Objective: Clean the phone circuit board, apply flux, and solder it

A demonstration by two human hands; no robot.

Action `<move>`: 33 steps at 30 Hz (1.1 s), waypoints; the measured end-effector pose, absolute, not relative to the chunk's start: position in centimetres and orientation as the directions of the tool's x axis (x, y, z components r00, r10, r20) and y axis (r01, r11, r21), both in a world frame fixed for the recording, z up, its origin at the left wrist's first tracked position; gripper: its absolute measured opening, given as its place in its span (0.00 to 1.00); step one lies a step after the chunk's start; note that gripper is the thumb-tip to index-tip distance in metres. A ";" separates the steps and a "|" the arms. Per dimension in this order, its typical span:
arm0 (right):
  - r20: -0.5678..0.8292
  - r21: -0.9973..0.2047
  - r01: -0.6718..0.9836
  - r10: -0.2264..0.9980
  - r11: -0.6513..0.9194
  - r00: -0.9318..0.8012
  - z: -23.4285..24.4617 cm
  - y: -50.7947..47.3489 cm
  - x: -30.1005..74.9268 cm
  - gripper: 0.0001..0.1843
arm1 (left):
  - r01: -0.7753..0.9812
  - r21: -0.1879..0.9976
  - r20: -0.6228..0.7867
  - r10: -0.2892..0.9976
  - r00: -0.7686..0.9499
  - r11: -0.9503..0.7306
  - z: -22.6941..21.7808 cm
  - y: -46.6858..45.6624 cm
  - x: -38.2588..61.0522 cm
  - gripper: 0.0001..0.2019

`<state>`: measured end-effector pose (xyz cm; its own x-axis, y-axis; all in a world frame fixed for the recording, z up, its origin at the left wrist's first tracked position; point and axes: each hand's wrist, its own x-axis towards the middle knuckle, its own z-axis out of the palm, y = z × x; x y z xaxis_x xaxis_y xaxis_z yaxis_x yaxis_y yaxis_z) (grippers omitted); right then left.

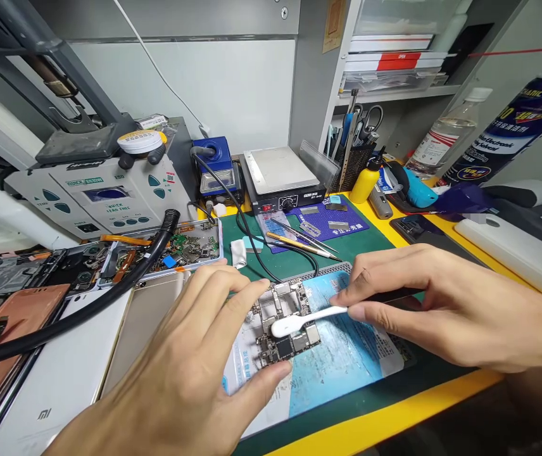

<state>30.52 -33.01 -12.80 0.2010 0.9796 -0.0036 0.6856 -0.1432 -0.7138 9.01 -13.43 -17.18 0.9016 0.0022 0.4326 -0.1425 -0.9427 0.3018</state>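
Note:
A phone circuit board with chips and open cut-outs lies over a blue-and-white printed mat. My left hand grips it at the edges, fingertips at the far side and thumb at the near side. Between the thumb and fingers of my right hand is the handle of a white toothbrush. Its head is over the middle of the board, back side up; the bristles are hidden beneath, so I cannot tell how firmly they touch.
Several phone parts and a white phone lie at the left, crossed by a black hose. Tweezers and blades on a purple mat lie behind. A heating plate, yellow bottle and hot-air station stand farther back.

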 end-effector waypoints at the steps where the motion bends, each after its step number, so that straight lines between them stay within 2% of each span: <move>1: -0.016 -0.705 0.692 0.979 -0.156 0.204 -12.7 -33.1 30.7 0.05 | -0.142 0.300 0.435 0.002 0.901 -0.943 -17.2 -13.4 9.0 0.26; 7: -0.063 -0.673 0.713 0.976 -0.197 0.210 -12.0 -34.0 31.7 0.04 | -0.150 0.292 0.436 -0.009 0.900 -0.945 -17.3 -13.3 9.0 0.27; 11: -0.040 -0.693 0.702 0.982 -0.162 0.187 -12.2 -33.9 31.3 0.07 | -0.147 0.290 0.434 -0.007 0.901 -0.946 -17.2 -13.4 8.9 0.27; 15: -0.012 -0.717 0.690 0.991 -0.100 0.131 -12.6 -33.2 30.3 0.05 | -0.143 0.286 0.435 -0.005 0.901 -0.947 -17.2 -13.3 8.9 0.26; 22: -0.039 -0.661 0.737 0.987 -0.143 0.157 -12.0 -33.8 31.3 0.04 | -0.137 0.313 0.416 0.006 0.910 -0.940 -17.4 -13.0 9.0 0.26; 30: -0.002 -0.703 0.709 0.997 -0.060 0.083 -12.2 -33.5 30.5 0.05 | -0.135 0.288 0.416 -0.003 0.909 -0.948 -17.2 -12.9 9.0 0.27; 33: -0.014 -0.681 0.728 0.996 -0.074 0.088 -12.4 -33.3 30.2 0.07 | -0.134 0.299 0.428 0.007 0.904 -0.945 -17.3 -13.0 9.2 0.26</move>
